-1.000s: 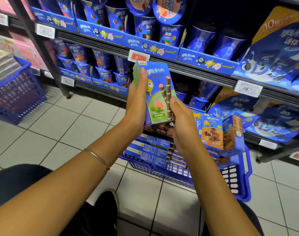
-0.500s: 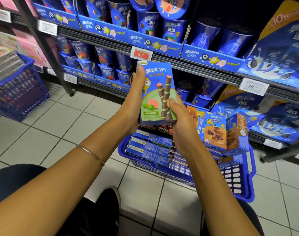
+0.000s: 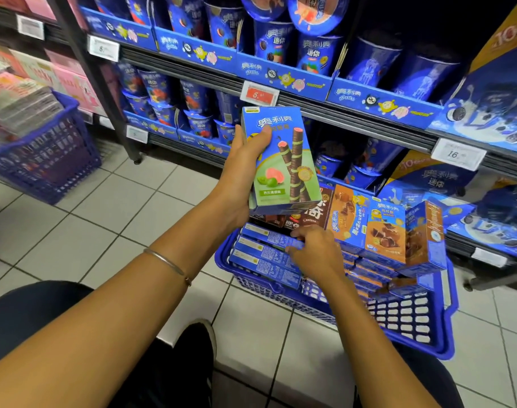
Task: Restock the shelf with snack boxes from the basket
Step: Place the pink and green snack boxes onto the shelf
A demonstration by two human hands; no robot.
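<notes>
My left hand (image 3: 242, 169) grips a blue-and-green snack box (image 3: 283, 169) upright above the blue basket (image 3: 413, 328), thumb across its front. Down in the basket, my right hand (image 3: 316, 251) has its fingers curled round the end of a flat blue box (image 3: 266, 238) on top of a stack. More boxes, several orange-and-blue ones (image 3: 385, 234) among them, stand upright in the basket. The shelf (image 3: 354, 116) ahead carries blue cups and bags.
A second blue basket (image 3: 45, 160) full of pink packs stands on the tiled floor at left. A black shelf post (image 3: 104, 92) stands between it and me. My knees and a dark shoe (image 3: 192, 354) are below.
My right hand let go of the green box and dropped to the stacked blue boxes in the basket. The left hand now holds the green box alone.
</notes>
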